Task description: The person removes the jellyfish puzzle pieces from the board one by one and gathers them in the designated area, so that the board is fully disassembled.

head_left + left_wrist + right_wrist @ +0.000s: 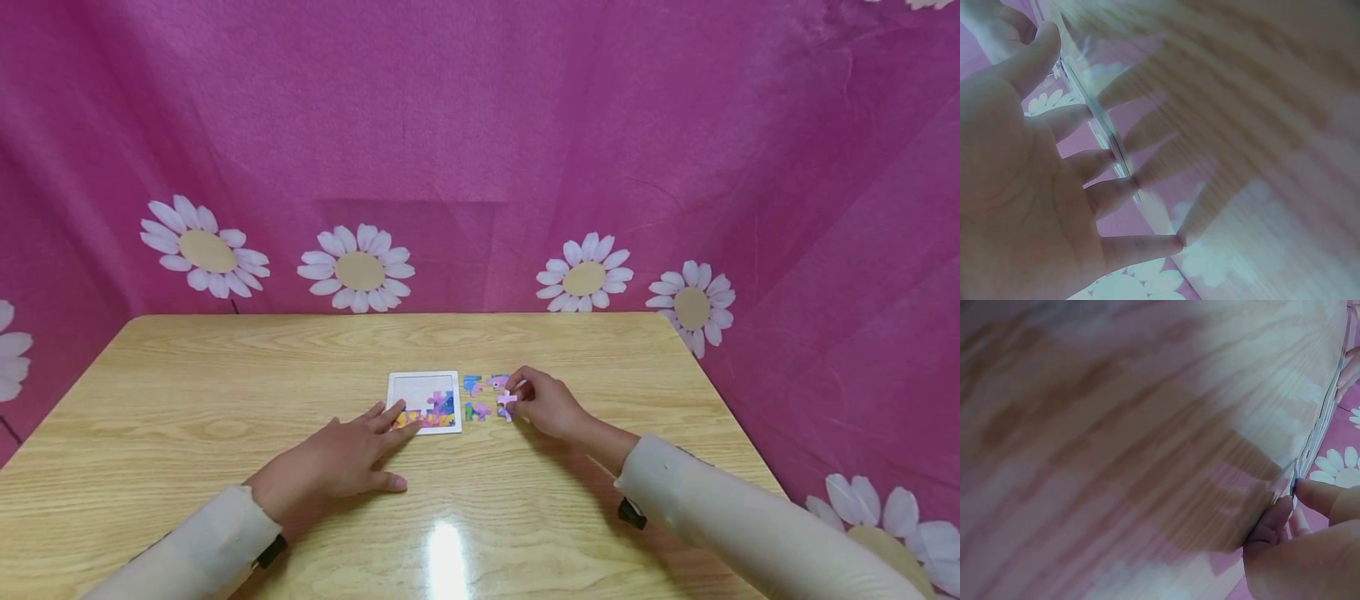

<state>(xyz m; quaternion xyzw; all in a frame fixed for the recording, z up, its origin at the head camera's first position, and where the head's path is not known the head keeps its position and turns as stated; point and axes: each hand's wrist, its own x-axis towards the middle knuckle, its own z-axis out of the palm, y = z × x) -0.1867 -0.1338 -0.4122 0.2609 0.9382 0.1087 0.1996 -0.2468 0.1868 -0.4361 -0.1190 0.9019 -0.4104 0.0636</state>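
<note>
"How do we find the left hand [352,454]?"

"Released: we see its fingers straight and spread, the fingertips resting on the flat, square, white puzzle tray [416,389] from eight o'clock."

"And the tray?"

"It lies on the pale, glossy wood-grain table [225,392]. We see joined, multicoloured jigsaw pieces [446,407] inside it, along six o'clock and climbing towards three; its white base shows from ten to twelve."

"Where do we place the right hand [551,406]?"

"At three o'clock from the tray, thumb and fingers pinching a knobbed, lilac-pink jigsaw piece [507,399]."

"What do we spot between them?"

"A small blue jigsaw piece [471,383] between two and three o'clock, just beside the tray, and a green-and-pink jigsaw piece [478,412] just past three."

"Can we read their print?"

"It's too small for us. At twelve o'clock, beyond the table, hangs a magenta cloth with white daisies [450,125]."
</note>
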